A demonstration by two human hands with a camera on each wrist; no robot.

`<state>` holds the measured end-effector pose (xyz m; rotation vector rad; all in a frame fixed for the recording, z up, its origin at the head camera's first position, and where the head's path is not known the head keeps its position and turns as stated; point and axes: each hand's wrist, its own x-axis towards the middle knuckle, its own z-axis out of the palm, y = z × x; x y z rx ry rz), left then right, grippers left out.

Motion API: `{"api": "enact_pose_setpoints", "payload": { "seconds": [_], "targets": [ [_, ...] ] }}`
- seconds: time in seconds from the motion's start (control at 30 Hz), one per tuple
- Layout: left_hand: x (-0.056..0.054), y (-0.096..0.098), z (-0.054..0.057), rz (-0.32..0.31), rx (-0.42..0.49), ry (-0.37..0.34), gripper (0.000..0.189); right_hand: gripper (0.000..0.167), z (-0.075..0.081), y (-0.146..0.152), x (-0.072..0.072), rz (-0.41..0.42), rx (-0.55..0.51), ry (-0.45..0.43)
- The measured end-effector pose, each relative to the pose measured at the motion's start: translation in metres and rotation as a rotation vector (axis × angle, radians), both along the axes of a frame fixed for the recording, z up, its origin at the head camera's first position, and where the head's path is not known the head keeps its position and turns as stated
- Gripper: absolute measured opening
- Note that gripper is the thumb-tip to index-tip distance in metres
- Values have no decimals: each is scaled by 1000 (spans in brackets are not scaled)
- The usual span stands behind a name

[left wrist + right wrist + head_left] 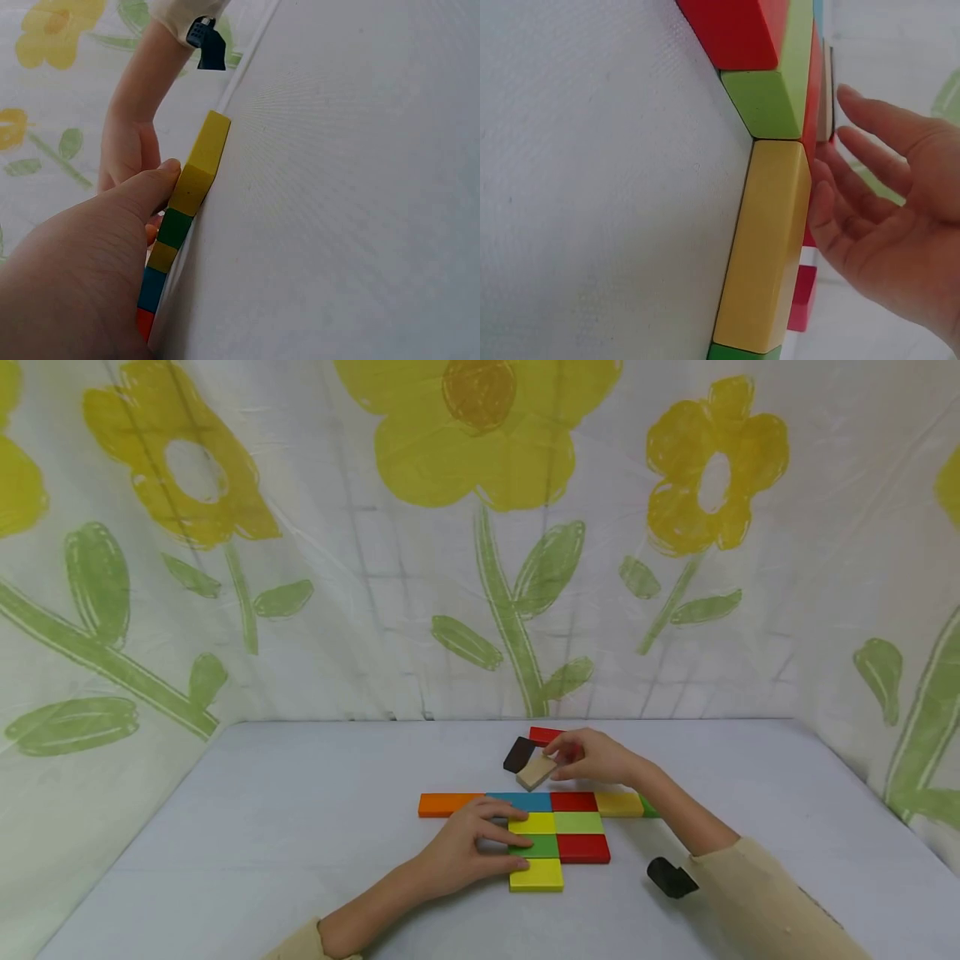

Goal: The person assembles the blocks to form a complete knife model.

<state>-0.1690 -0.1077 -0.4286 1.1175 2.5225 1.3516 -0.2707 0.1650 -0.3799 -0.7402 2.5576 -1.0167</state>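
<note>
Flat coloured blocks lie edge to edge on the table. A crosswise row holds an orange block [448, 805], a blue block [525, 801], a red block [573, 802], a tan-yellow block [619, 804] and a green end. Below it stand shorter rows, down to a yellow block [536, 877]. My left hand [465, 856] rests along their left side, fingertips over the yellow and green blocks. Beyond the row, my right hand [600, 758] has loosely bent fingers beside a plain wooden block [536, 772]; the right wrist view shows nothing between its thumb and fingers.
A dark block [518, 754] and another red block [546, 736] lie near the wooden block, at the table's far side. A black device [671, 877] shows beside the right sleeve [765, 902]. Behind the white table [300, 827] hangs a flower-printed curtain [315, 677].
</note>
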Motion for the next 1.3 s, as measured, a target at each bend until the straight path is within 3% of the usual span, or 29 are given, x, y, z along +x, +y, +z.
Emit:
{"api": "enact_pose_setpoints", "payload": {
  "seconds": [0.4,0.7,0.93,1.3],
  "targets": [
    [1,0,-3,-6,10,13,25,35,-2,-9,-8,43,8,-28],
    [1,0,-1,-3,0,39,25,28,-4,-16,-12,28,50,16],
    [0,0,-2,-7,3,28,25,26,-5,-19,-9,0,71,53],
    [0,0,-1,1,-4,24,24,22,0,-17,-4,21,80,97]
  ]
}}
